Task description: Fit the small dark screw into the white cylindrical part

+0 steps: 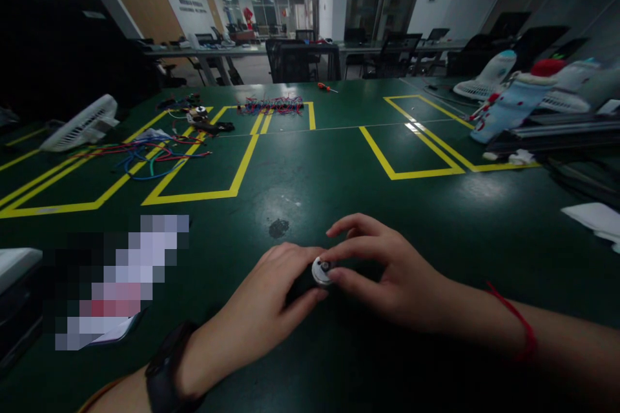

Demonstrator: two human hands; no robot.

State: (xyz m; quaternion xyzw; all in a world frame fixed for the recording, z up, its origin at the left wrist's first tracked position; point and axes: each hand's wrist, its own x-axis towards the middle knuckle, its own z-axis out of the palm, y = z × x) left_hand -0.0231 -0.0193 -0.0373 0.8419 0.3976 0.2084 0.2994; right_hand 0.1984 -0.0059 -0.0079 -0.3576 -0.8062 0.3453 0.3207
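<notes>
A small round motor (319,275) with a silver end face and a dark, off-centre shaft stands near the middle of the green table (310,187). My left hand (271,290) has its thumb and fingers closed around the motor's side, and its lower body is hidden. From the right, my right hand (382,264) pinches at the top of the motor with thumb and index finger. Its other fingers are raised and bent. Whether a tiny piece lies between those fingertips I cannot make out.
Yellow tape (245,168) marks boxes on the table. Loose wires (150,155) lie left, a wire bundle (274,105) and a screwdriver (327,87) farther back. A blue bottle (511,106) and fans stand right. A blurred-out flat object (121,284) lies beside my left arm.
</notes>
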